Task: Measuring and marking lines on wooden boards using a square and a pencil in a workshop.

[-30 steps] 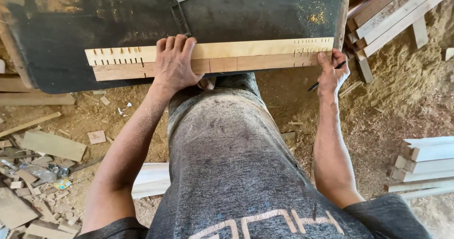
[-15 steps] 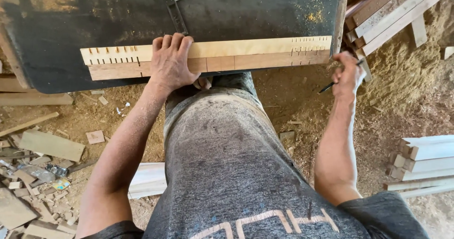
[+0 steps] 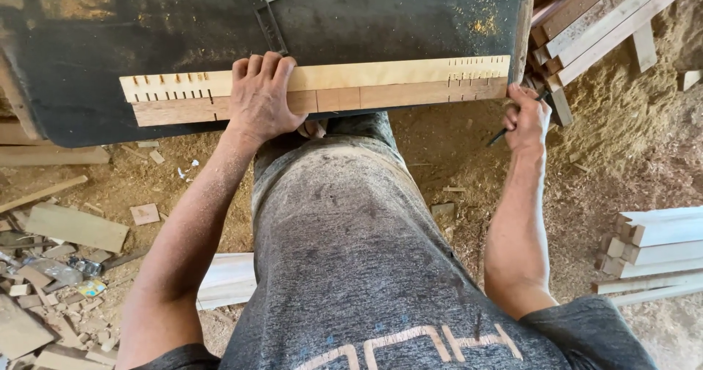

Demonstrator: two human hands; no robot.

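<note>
A: What lies nearest?

B: Offcuts left, stacked pale boards right, on the sawdust floor.

A: The hands?

B: The right hand is clenched around a dark pencil; the left hand presses flat, fingers released, on notched wooden strips at the dark counter edge.

Woodworking workshop, sawdust floor, offcut scraps, stacked timber, dark workbench

2 long wooden strips, pale above reddish, lie flat side by side, ends notched with short marks.
</note>
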